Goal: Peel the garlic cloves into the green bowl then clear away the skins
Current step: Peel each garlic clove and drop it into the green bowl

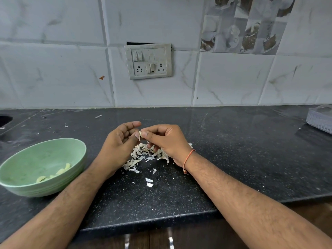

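A small pale garlic clove (140,134) is pinched between the fingertips of my left hand (120,141) and my right hand (164,141), held above the dark counter. Under both hands lies a heap of papery garlic skins (143,155), with a few loose flakes (149,182) nearer to me. The green bowl (21,189) stands at the left on the counter, and several peeled cloves (59,172) lie inside it. Part of the skin heap is hidden by my right hand.
The black speckled counter (233,159) runs to a tiled wall with a switch and socket plate (149,61). A grey plastic container (320,119) stands at the far right. A dark sink opening (4,120) shows at the far left. The counter's front edge is close below my forearms.
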